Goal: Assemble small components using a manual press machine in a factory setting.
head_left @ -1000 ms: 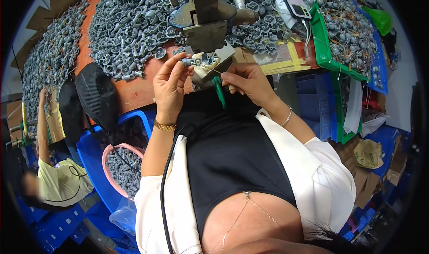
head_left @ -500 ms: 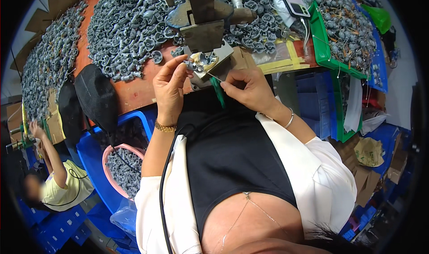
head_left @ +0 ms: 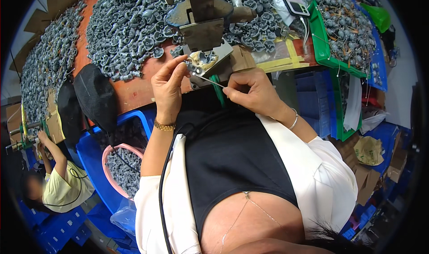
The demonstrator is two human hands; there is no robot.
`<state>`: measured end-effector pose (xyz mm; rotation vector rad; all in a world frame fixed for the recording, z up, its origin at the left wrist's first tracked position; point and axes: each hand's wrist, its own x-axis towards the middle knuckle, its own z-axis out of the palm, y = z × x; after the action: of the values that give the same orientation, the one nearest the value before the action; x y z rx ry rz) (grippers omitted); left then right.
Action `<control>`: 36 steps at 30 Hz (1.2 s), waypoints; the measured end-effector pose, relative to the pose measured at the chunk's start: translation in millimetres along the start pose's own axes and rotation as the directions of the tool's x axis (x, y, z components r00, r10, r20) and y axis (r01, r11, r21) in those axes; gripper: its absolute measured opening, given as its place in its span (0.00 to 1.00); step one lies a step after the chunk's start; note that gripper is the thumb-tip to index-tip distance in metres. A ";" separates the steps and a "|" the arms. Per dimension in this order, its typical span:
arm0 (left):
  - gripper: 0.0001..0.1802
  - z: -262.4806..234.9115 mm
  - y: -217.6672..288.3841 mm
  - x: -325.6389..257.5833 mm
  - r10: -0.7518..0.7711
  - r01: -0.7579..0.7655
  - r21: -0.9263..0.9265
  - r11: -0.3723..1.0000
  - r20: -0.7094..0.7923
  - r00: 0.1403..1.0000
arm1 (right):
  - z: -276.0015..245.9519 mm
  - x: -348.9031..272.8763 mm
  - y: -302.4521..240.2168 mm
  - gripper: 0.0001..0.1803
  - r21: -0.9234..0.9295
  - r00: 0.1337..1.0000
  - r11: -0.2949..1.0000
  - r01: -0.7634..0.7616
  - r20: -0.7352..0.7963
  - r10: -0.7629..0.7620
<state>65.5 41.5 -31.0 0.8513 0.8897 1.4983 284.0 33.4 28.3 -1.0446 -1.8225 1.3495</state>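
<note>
Between the thumb and fingers of my left hand is a small grey plastic part, held at the near left edge of the press fixture. My right hand pinches the near end of a thin pale rod or cord, whose far end meets the grey part. Just beyond, a grey piece sits in the pale nest of the metal fixture block. The dark press head stands above that block. A green handle-like piece shows below the rod.
Loose grey plastic parts are heaped over the orange table. At right, a green tray holds assembled pieces, with a phone beside it. A pink-rimmed basket of parts stands lower left. A co-worker sits at far left.
My right hand has moved slightly right and down, and more of the pale rod shows between my hands. The left hand shifts a little left. The co-worker's arm has lowered.
</note>
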 end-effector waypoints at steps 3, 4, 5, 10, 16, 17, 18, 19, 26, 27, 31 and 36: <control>0.12 0.6 1.4 -1.6 -0.015 0.015 -0.010 1.000 0.036 0.999 | 1.6 1.5 3.1 0.12 0.042 0.999 0.998 -0.040 -0.020 0.040; 0.12 1.2 2.1 -2.0 -0.016 0.016 -0.010 1.000 0.036 0.999 | 2.4 2.4 5.3 0.12 0.060 0.998 0.996 -0.060 -0.033 0.062; 0.13 2.3 2.8 -2.3 -0.060 0.063 -0.063 0.996 0.047 0.997 | 2.6 2.5 6.9 0.12 0.060 0.997 0.996 -0.060 -0.033 0.063; 0.15 11.7 3.8 -3.6 -0.174 0.183 -0.219 0.959 0.060 0.983 | 12.3 6.9 19.7 0.11 0.104 0.997 0.992 -0.069 -0.019 0.072; 0.15 14.7 5.6 -10.2 -0.249 0.283 -0.171 0.944 0.195 0.949 | 18.8 13.6 20.6 0.12 0.038 0.996 0.999 -0.002 -0.092 0.006; 0.12 17.4 6.4 -12.9 -0.213 0.240 -0.125 0.963 0.196 0.957 | 18.8 15.1 20.6 0.12 0.038 0.996 0.999 0.002 -0.090 0.002; 0.11 22.2 11.1 -16.0 -0.102 0.083 0.101 0.991 0.198 0.975 | 18.4 16.7 21.3 0.10 0.123 0.990 0.984 -0.127 -0.037 0.132; 0.10 25.5 15.8 -17.5 0.008 -0.081 0.320 0.944 0.225 0.974 | 18.0 18.5 22.4 0.09 0.200 0.966 0.946 -0.256 0.027 0.256; 0.09 14.8 23.1 -16.5 0.531 -0.661 0.627 0.414 0.424 0.734 | 17.0 24.5 37.1 0.10 0.730 0.922 0.579 -0.362 0.191 0.336; 0.08 13.4 27.8 -17.2 0.536 -0.575 0.621 0.533 0.278 0.797 | 18.4 27.2 39.1 0.10 0.731 0.922 0.578 -0.362 0.191 0.336; 0.08 6.2 27.1 -2.7 0.453 -0.355 0.439 0.826 -0.141 0.880 | 21.2 36.9 38.0 0.07 0.556 0.969 0.814 -0.169 -0.059 0.242; 0.15 22.9 45.2 -12.8 0.477 -0.571 0.816 -0.088 0.538 0.695 | 32.4 39.7 47.3 0.07 0.350 0.991 0.937 -0.005 -0.125 0.051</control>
<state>66.9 27.0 19.2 2.5473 1.6304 1.3203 247.9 60.7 -24.8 -0.9454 -1.4091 1.5149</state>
